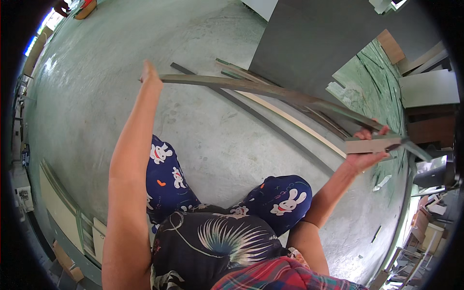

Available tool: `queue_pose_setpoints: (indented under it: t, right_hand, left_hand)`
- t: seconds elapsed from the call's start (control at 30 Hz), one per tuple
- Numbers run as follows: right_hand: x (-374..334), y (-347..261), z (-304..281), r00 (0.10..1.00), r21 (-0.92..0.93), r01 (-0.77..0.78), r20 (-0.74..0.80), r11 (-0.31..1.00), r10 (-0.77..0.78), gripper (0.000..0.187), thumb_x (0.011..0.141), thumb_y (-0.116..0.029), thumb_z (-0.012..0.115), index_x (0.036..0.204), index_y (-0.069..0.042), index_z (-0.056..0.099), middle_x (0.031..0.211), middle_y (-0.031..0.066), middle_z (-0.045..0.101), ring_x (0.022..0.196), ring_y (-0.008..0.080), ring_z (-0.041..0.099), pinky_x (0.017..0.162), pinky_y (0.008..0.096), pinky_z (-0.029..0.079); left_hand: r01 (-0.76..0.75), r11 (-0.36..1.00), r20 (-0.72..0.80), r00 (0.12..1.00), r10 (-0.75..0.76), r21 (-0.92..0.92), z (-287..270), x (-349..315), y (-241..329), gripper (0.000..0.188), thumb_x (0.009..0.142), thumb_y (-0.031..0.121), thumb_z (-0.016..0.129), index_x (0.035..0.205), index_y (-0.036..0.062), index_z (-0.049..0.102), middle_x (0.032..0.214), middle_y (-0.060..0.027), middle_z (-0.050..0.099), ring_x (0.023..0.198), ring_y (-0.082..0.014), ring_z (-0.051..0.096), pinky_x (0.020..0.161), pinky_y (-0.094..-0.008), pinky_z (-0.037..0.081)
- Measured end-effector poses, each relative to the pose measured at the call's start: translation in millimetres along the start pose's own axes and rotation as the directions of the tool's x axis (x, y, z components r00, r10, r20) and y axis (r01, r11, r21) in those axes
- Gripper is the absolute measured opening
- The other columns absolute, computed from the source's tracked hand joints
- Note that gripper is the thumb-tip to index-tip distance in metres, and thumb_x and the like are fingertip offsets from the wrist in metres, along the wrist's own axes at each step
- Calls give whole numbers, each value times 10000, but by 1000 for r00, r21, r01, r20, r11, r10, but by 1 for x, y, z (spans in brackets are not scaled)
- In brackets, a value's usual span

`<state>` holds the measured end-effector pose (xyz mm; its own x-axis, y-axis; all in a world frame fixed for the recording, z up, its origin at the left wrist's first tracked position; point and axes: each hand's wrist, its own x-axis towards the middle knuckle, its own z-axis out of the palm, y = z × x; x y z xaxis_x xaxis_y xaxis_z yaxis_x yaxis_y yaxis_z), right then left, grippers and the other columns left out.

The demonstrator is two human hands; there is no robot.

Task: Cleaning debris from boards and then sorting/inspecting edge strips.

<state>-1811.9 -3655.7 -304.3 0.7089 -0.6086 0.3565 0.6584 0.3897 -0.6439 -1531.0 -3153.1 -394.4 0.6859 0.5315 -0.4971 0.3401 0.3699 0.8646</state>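
Note:
A long, dark brown wooden strip (pixel 270 90) spans in front of me, raised above the floor and sloping from far left to nearer right. Its left end is in my left hand (pixel 152 77), whose fingers are mostly hidden behind the wrist. At the right end, my right hand (pixel 363 157) wraps around a hammer (pixel 372 145) with a pale brown, flat-sided handle; its grey metal head points right. Some fingers of that hand also lie against the strip's end. Below the strip, several more strips lie on the floor, among them a dark grey one (pixel 261 118) and a cream one (pixel 295 121).
A large dark grey panel (pixel 299 48) lies beyond the strips. Green-streaked sheeting (pixel 372 82) and boards (pixel 427 89) are at the right. Pale panels (pixel 60 203) lie at the lower left. My knees in blue printed trousers (pixel 285 200) bound the near side.

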Motion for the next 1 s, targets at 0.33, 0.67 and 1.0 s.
queue_pose_setpoints:
  t: [0.33,0.67,1.0]
  right_hand:
    - [23,-11,184,933,-483,125,354,867,62,1046,533,-510,821,1326,2,370,1257,162,453,769,121,495,671,248,412]
    - [30,5,244,807,-443,269,589,855,51,979,601,-565,759,1303,7,386,1281,207,440,789,163,529,611,263,434]
    - [14,22,110,890,-520,-202,257,830,377,623,724,-317,724,1180,52,513,1052,179,579,705,155,579,560,237,457]
  left_hand:
    - [-727,665,850,235,471,-168,65,-213,-15,895,713,524,682,1358,17,325,1368,-226,358,1228,-332,401,1002,-369,335]
    - [-870,375,738,18,675,-321,71,-223,25,230,879,279,605,873,49,584,613,-13,526,535,-108,447,497,-262,375]
    - [-668,494,317,378,870,-557,44,-190,84,270,917,286,543,940,17,550,698,-45,523,674,-142,513,676,-295,430]
